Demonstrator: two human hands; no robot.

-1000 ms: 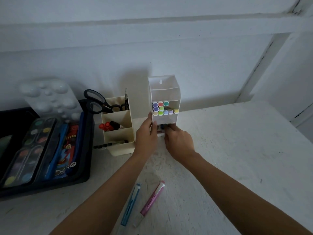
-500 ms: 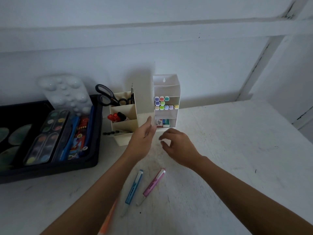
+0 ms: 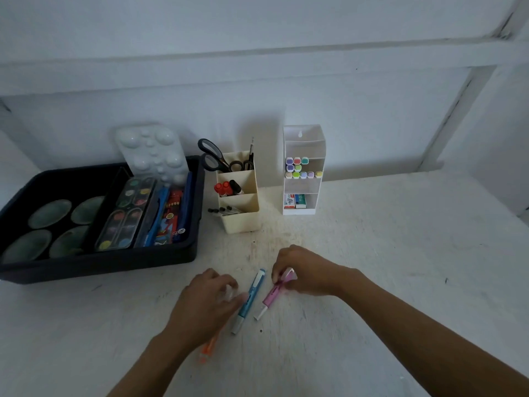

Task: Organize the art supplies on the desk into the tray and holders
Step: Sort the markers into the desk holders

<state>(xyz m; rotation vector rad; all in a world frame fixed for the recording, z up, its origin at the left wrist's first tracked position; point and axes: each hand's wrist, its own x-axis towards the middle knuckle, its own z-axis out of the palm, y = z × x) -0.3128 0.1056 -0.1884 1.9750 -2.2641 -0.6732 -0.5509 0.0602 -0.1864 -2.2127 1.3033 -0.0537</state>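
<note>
Pinching the pink pen (image 3: pixel 270 298), the right hand (image 3: pixel 306 272) lies low; the left hand (image 3: pixel 203 308), palm down, is blurred, grasp unclear.

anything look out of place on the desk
Three pens lie loose on the desk: blue pen, pink pen pinched by the right hand, orange pen partly under the left hand.
</note>
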